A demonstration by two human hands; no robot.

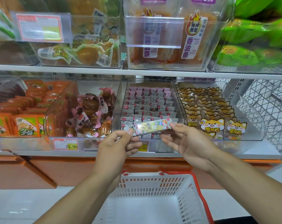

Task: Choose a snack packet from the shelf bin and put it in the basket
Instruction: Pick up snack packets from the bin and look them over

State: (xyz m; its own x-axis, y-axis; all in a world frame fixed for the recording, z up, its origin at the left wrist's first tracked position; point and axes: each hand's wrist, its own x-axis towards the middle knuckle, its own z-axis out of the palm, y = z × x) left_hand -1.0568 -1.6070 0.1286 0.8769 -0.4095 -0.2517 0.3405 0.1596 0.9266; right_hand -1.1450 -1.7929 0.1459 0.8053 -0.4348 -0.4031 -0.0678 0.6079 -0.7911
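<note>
A long silver snack packet [151, 126] with colourful print is held level in front of the clear shelf bin [119, 101] full of the same small silver and pink packets. My left hand [117, 147] pinches the packet's left end. My right hand [184, 139] pinches its right end between thumb and fingers. Below my hands stands a white plastic basket [154, 183] with an orange-red rim, and nothing shows inside it.
Neighbouring clear bins hold orange packets [24, 110], brown wrapped snacks [90, 110] and fox-print packets [209, 113]. An upper shelf [137, 72] carries more bins. A white wire rack [266, 107] stands at right. Price tags [66, 144] hang on the shelf edge.
</note>
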